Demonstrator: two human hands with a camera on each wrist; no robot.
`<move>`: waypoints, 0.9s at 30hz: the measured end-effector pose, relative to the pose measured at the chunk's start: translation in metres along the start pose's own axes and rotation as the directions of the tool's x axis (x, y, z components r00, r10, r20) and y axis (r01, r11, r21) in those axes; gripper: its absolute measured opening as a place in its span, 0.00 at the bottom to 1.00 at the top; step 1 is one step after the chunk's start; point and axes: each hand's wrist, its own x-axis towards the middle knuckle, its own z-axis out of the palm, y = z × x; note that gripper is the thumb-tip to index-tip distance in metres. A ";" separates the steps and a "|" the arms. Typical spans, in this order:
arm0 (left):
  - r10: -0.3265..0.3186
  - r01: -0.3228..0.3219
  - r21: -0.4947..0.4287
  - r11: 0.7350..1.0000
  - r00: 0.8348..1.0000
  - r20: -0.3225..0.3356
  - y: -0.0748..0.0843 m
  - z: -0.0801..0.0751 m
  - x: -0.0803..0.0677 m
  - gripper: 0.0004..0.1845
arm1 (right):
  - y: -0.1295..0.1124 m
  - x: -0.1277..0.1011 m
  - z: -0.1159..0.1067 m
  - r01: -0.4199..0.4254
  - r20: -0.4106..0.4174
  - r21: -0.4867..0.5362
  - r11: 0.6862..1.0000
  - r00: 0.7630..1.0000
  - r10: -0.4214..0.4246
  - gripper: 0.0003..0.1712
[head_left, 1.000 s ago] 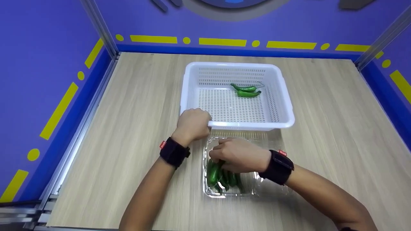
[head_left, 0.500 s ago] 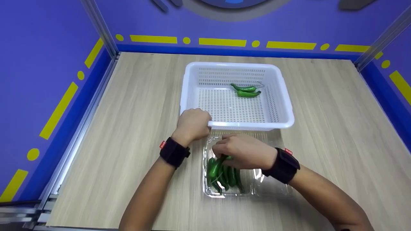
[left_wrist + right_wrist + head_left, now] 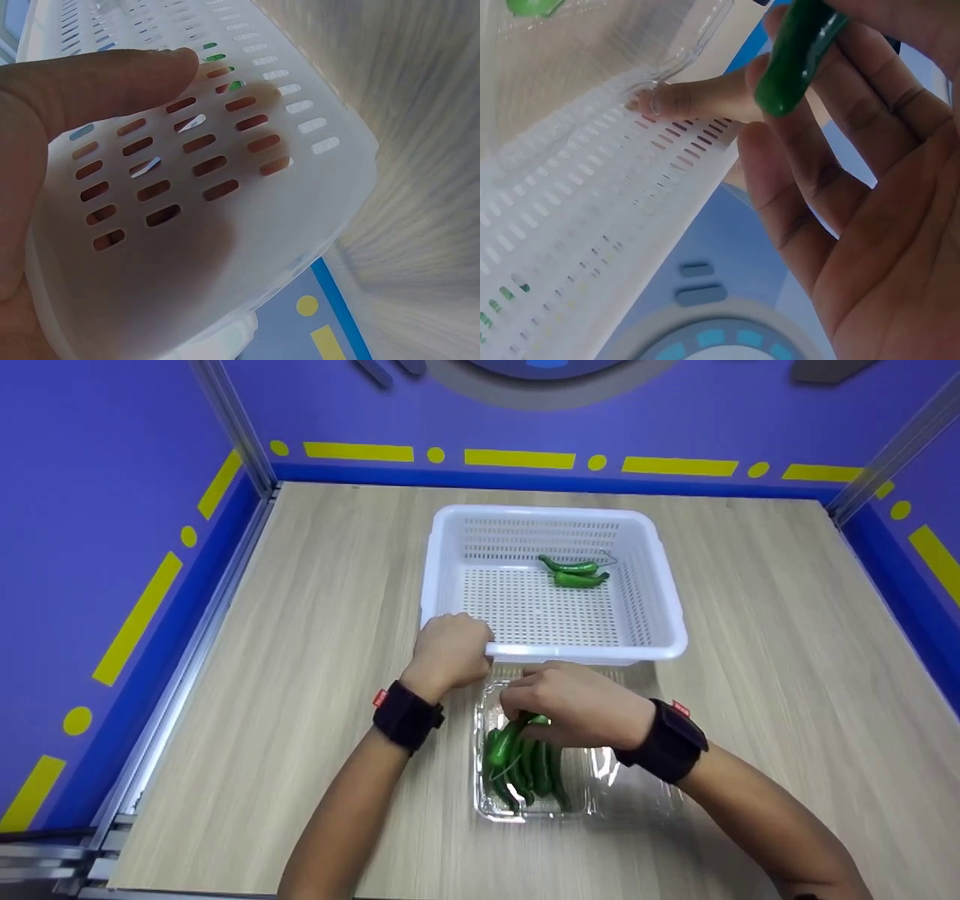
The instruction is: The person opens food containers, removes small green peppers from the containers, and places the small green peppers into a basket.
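My left hand (image 3: 452, 649) grips the near left corner of a white slotted plastic basket (image 3: 592, 651). In the left wrist view the thumb lies along the outside of the basket wall (image 3: 292, 206), and fingers show through its slots from the other side. My right hand (image 3: 581, 705) pinches a green chili pepper (image 3: 799, 64) above a clear plastic box (image 3: 480, 802); its far end points toward me in the head view. Several green chili peppers (image 3: 544, 772) lie in the box beneath it. Two more chili peppers (image 3: 581, 580) rest inside the basket at the back right.
The box's transparent lid (image 3: 637, 799) extends to the right under my right forearm. Both box and basket stand on a wood-grain table (image 3: 337, 585), the box right in front of the basket. Blue panels (image 3: 487, 427) with yellow marks enclose the table.
My right hand has risen out of the box and shifted slightly right and away from me, lifting a chili pepper from the pile. My left hand has stayed on the basket.
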 end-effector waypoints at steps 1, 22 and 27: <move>0.000 0.000 -0.001 1.000 1.000 0.000 0.000 0.000 0.000 0.15 | 0.000 -0.001 -0.002 -0.002 -0.005 -0.001 1.000 1.000 0.002 0.15; 0.001 -0.001 -0.017 1.000 1.000 -0.001 0.000 -0.001 -0.001 0.15 | 0.013 -0.013 -0.031 -0.085 -0.125 -0.035 0.996 0.989 0.080 0.11; -0.001 0.001 -0.020 1.000 1.000 0.007 0.000 -0.001 -0.001 0.16 | 0.016 -0.013 -0.032 -0.084 -0.150 -0.029 0.996 0.986 0.079 0.10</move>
